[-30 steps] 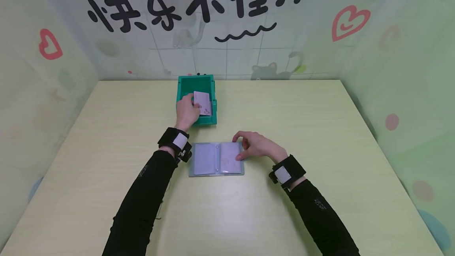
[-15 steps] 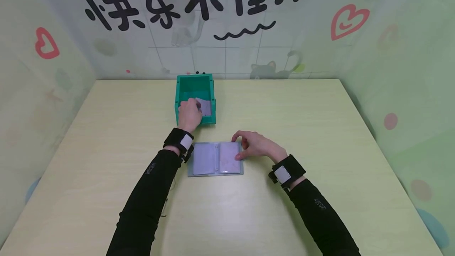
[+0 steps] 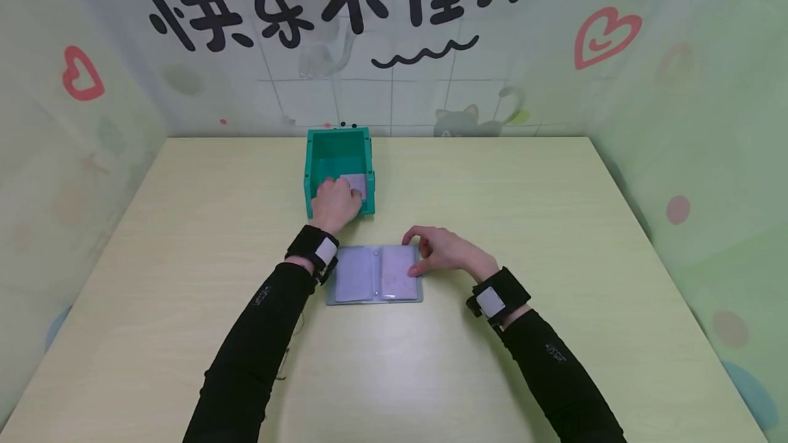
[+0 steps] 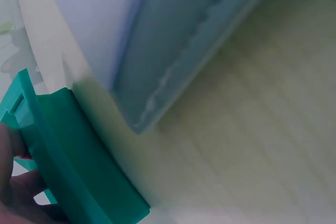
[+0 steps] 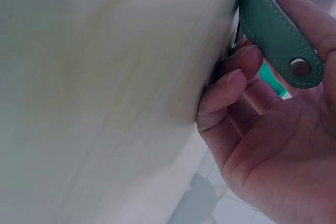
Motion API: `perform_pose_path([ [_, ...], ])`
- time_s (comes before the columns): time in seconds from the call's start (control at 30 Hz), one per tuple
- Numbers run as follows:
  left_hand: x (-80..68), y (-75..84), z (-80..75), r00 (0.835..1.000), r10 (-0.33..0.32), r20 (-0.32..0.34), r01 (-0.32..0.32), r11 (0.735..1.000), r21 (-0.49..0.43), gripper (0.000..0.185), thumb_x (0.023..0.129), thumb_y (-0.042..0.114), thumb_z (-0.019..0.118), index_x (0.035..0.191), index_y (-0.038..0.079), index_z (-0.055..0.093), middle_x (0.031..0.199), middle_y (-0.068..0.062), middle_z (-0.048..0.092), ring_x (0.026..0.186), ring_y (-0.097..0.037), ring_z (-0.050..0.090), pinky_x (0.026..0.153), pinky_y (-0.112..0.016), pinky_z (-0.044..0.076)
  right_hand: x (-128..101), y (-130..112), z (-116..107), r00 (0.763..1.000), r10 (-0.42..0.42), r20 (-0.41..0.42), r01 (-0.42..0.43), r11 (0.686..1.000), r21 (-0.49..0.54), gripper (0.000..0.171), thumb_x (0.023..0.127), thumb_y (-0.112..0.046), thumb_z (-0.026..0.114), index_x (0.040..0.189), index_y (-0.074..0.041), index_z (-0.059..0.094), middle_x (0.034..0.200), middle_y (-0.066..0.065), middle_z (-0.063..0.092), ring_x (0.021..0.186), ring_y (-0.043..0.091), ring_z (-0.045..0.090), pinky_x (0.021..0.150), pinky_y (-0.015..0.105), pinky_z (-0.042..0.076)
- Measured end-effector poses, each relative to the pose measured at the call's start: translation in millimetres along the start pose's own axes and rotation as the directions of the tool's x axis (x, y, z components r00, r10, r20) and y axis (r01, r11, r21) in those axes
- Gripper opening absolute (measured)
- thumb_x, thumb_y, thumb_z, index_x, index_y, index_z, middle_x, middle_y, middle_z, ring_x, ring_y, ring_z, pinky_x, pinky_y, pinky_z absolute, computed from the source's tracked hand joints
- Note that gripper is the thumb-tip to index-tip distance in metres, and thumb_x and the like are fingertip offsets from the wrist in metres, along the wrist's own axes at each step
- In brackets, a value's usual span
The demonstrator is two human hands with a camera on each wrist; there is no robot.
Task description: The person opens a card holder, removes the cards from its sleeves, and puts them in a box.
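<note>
A small card binder (image 3: 377, 294) lies open on the table, with a pale purple card in a clear sleeve on each side. My right hand (image 3: 449, 251) grips its right edge, thumb on the right page. In the right wrist view, a green strap (image 5: 281, 45) with a metal snap passes between thumb and curled fingers. My left hand (image 3: 336, 204) reaches over the near wall of a green box (image 3: 371, 149), beside a pinkish-purple card (image 3: 355, 184) inside. Its fingertips are hidden in the head view; whether they pinch anything is unclear.
The pale wooden table (image 3: 529, 197) is bounded by a printed backdrop (image 3: 203, 94) at the back and on both sides. The box stands behind the binder, near the table's far edge. Black wrist straps (image 3: 501, 294) hold the cameras.
A second ago my left hand held a purple card up over the box. The hand has since lowered into the box and shifted slightly right. My right hand and the binder stay put.
</note>
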State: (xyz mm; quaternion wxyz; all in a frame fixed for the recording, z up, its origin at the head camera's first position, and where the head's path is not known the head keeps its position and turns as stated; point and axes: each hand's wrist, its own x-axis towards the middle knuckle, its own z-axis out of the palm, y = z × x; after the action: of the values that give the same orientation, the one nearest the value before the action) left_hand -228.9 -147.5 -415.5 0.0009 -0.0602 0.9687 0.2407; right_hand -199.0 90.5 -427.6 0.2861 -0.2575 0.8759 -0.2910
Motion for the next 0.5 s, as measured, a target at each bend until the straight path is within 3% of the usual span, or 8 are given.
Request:
perform_pose_path([
  [0.13,-5.6,-1.1,2.9,0.992,0.073,-0.102,-0.073,0.997,0.006,0.032,0.102,0.016,0.046,0.097,-0.007,0.067,0.113,-0.026,0.059,0.109,-0.040,0.054,0.094,-0.052,0.050,0.8,-0.2,0.8,1.000,-0.002,0.002,0.002,1.000,0.002,0.053,0.083,-0.024,0.083,0.128,-0.014,0.057,0.085,0.005,0.050,0.082,0.019,0.050,0.069,0.027,0.038],
  [0.23,-13.1,1.1,5.0,0.966,0.151,-0.210,-0.159,0.987,-0.021,0.027,0.101,0.013,0.049,0.107,-0.004,0.068,0.115,-0.023,0.060,0.110,-0.038,0.051,0.099,-0.048,0.045,1.0,0.0,0.4,1.000,-0.001,0.006,0.001,1.000,0.002,0.053,0.084,-0.024,0.083,0.129,-0.014,0.057,0.086,0.005,0.050,0.082,0.019,0.051,0.069,0.026,0.038],
  [0.3,-21.2,4.0,6.0,0.951,0.193,-0.242,-0.216,0.974,-0.071,0.022,0.100,0.012,0.052,0.107,-0.001,0.068,0.113,-0.019,0.062,0.108,-0.035,0.052,0.097,-0.045,0.046,0.9,0.2,-0.3,1.000,-0.003,0.010,0.003,1.000,0.003,0.052,0.084,-0.025,0.083,0.129,-0.014,0.057,0.086,0.005,0.051,0.081,0.019,0.051,0.068,0.026,0.038],
  [0.4,-36.2,8.1,8.0,0.950,0.256,-0.177,-0.284,0.946,-0.155,0.018,0.098,0.012,0.055,0.104,0.002,0.069,0.105,-0.015,0.066,0.098,-0.030,0.056,0.088,-0.040,0.050,0.3,0.2,-1.1,1.000,-0.010,0.012,0.010,1.000,0.009,0.052,0.084,-0.025,0.082,0.129,-0.013,0.057,0.084,0.005,0.050,0.079,0.018,0.051,0.067,0.026,0.038],
  [0.5,-52.3,9.0,11.1,0.953,0.303,-0.006,-0.297,0.929,-0.221,0.019,0.098,0.012,0.056,0.108,0.004,0.070,0.099,-0.011,0.068,0.089,-0.025,0.057,0.079,-0.034,0.051,0.1,0.1,-1.0,1.000,-0.022,0.011,0.021,1.000,0.021,0.052,0.084,-0.025,0.083,0.128,-0.012,0.058,0.082,0.005,0.049,0.076,0.018,0.049,0.066,0.026,0.036],
])
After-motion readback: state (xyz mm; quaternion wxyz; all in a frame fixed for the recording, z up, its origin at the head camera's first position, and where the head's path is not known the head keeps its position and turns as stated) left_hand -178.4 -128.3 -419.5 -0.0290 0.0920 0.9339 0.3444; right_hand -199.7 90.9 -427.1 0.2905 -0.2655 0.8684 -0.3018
